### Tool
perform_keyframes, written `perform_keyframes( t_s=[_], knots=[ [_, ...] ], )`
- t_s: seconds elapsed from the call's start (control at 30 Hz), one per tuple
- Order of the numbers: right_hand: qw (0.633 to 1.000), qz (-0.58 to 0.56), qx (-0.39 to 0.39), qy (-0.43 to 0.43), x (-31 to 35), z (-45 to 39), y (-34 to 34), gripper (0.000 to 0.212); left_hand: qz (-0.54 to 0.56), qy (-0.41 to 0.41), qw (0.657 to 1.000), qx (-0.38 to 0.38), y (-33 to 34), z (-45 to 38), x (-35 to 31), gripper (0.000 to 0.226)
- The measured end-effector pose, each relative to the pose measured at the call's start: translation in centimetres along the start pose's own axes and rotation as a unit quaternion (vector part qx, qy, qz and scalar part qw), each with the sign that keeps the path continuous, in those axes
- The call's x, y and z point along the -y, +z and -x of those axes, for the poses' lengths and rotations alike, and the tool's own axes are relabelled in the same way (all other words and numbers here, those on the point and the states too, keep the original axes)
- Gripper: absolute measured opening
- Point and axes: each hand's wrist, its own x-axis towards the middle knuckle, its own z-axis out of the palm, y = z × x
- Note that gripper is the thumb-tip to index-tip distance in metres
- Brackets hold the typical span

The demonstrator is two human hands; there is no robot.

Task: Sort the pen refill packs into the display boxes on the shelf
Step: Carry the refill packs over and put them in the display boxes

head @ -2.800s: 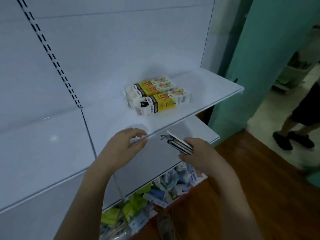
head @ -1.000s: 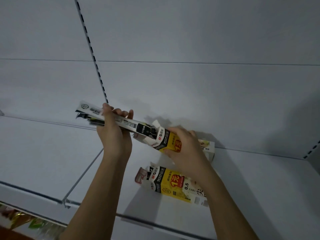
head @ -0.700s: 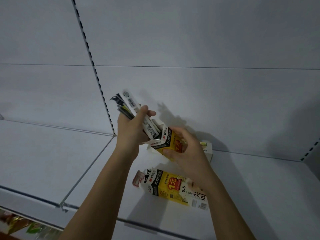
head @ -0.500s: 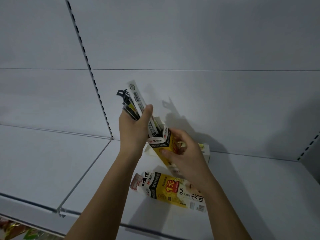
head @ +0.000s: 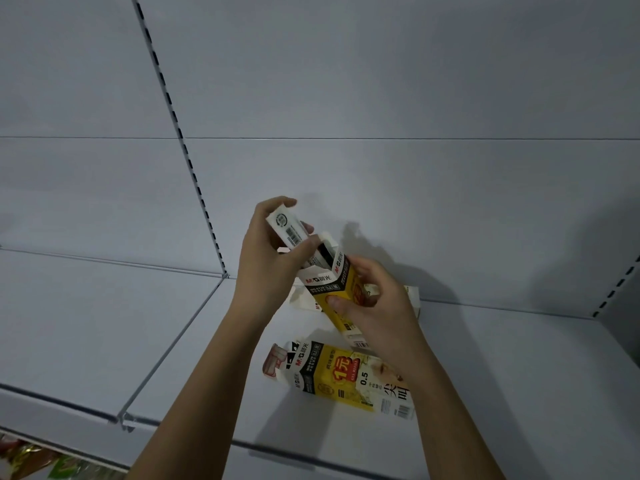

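Since half a second ago the packs [head: 289, 227], gripped by the left hand [head: 268, 258], are sunk deeper into the box [head: 341, 289] clutched by the right hand [head: 377, 306], so one batch is nearly sorted.

Behind my shelf a white back panel [head: 381, 81] rises, with a slotted upright [head: 180, 133] running down its left part and another [head: 620, 285] at far right. Colourful packets [head: 31, 462] show blurred at near left, below.
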Motion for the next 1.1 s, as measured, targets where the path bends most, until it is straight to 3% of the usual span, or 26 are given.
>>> perform_keyframes(
  t_s=[0.07,0.2,0.3,0.33,0.53,0.63,0.73,0.87,0.97,1.03,1.1],
  knots=[
    [1.0,0.001,-0.004,-0.002,0.0,0.1,0.0,0.052,-0.031,0.016,0.999,0.028,-0.3,0.1,-0.1,0.037],
    [1.0,-0.003,-0.008,-0.006,0.0,0.2,-0.1,0.052,-0.037,0.017,0.999,0.012,-0.7,0.3,-0.1,0.061],
    [1.0,-0.002,0.0,-0.009,0.2,0.4,0.0,0.052,-0.086,0.028,0.996,0.025,-1.0,0.6,0.0,0.033],
    [1.0,-0.002,0.0,-0.01,0.3,0.4,0.0,0.052,-0.107,0.025,0.993,0.044,-1.1,0.7,0.0,0.022],
    [1.0,-0.009,-0.008,-0.017,0.5,0.4,0.2,0.049,-0.17,-0.002,0.967,0.188,-2.6,0.3,-0.6,0.033],
    [1.0,-0.004,-0.001,-0.016,0.6,0.3,0.5,0.05,-0.231,0.011,0.957,0.174,-3.1,-0.2,-0.7,0.031],
    [1.0,-0.009,0.004,-0.018,0.6,0.4,0.7,0.05,-0.254,0.009,0.961,0.111,-3.2,-0.3,-0.3,0.034],
    [1.0,-0.015,0.003,-0.019,0.5,0.5,0.8,0.049,-0.251,-0.012,0.966,0.055,-2.9,-0.1,0.1,0.017],
    [1.0,-0.01,-0.006,-0.016,0.2,0.7,0.9,0.052,-0.279,0.003,0.95,0.143,-2.4,0.3,-0.5,0.013],
    [1.0,-0.001,-0.007,-0.017,0.0,0.7,1.0,0.052,-0.305,0.011,0.93,0.204,-2.4,0.2,-1.1,0.029],
    [1.0,0.005,-0.015,-0.013,0.3,0.5,1.0,0.05,-0.263,-0.009,0.941,0.213,-3.0,0.1,-1.3,0.043]
  ],
)
